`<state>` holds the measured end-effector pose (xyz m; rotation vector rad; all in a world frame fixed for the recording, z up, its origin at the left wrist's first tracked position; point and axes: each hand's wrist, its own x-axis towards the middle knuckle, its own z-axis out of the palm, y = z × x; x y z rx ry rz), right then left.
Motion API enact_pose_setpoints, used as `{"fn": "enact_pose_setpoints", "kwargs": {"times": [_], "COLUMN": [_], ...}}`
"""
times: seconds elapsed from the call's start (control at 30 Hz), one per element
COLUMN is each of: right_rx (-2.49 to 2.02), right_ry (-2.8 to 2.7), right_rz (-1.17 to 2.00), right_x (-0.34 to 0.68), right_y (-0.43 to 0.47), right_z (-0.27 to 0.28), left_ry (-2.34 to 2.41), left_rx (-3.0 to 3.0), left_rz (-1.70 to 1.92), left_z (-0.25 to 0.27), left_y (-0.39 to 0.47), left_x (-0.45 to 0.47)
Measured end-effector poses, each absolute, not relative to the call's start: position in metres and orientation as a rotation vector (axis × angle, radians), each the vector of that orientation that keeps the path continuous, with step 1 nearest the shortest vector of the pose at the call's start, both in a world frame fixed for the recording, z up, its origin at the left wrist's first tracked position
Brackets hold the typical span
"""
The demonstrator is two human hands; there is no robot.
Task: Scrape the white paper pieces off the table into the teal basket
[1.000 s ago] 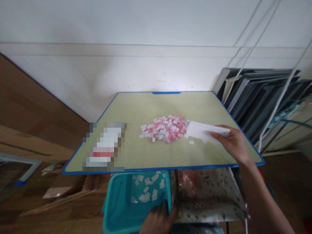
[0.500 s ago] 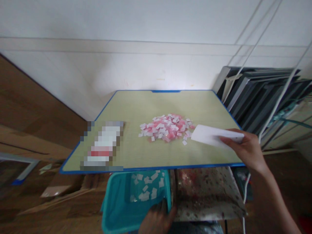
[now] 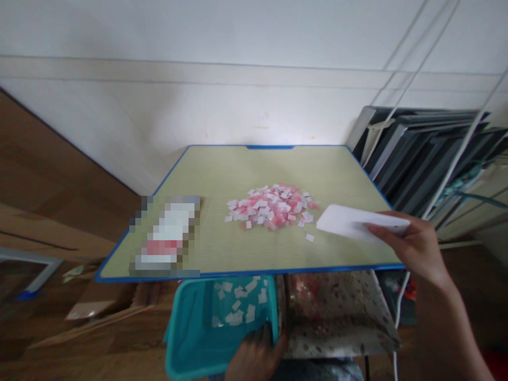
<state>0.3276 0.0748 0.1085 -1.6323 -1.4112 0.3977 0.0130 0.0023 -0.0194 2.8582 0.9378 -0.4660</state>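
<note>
In my right hand (image 3: 423,246) is a flat white plastic scraper (image 3: 357,221), pinched between thumb and fingers. Its far end hovers over or rests on the table, just right of a pile of small pink and white pieces (image 3: 272,206); contact is unclear. One loose white piece (image 3: 309,238) lies between pile and scraper, nearer to me. Low in the view, my left hand (image 3: 256,354) grips the right rim of a teal plastic basin (image 3: 190,338), fingers inside and thumb outside. Several white pieces (image 3: 236,317) lie on the basin's bottom.
The blue-edged pale tabletop (image 3: 206,248) stands against a white wall. A blurred-out object (image 3: 169,233) lies at its left. Beneath the front edge is a stained metal surface (image 3: 337,317). Dark flat panels (image 3: 428,148) lean at the right, with white cables (image 3: 456,153) before them.
My right hand and the scraper have shifted a little to the right, away from the pile. One loose white piece has moved right and nearer to me. My left hand stays on the basin.
</note>
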Motion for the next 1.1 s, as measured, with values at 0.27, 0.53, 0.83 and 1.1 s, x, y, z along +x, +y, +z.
{"fn": "enact_pose_setpoints", "kwargs": {"times": [0.27, 0.53, 0.83, 1.1], "right_rx": [-1.662, -1.663, -1.712, -1.661], "right_ry": [-1.530, -1.510, -1.327, -1.231], "right_rz": [0.535, 0.495, 0.559, 0.397], "right_x": [0.323, 0.325, 0.343, 0.325], "right_y": [0.070, 0.067, 0.057, 0.075], "right_z": [0.111, 0.107, 0.105, 0.097], "left_ry": [0.939, 0.928, 0.919, 0.921], "left_rx": [2.845, 2.816, 2.812, 2.809], "left_rz": [-0.498, -0.491, -0.487, -0.515], "left_z": [-0.020, -0.018, -0.017, -0.018], "left_y": [0.002, 0.003, 0.005, 0.004], "left_x": [0.013, 0.013, 0.014, 0.013]}}
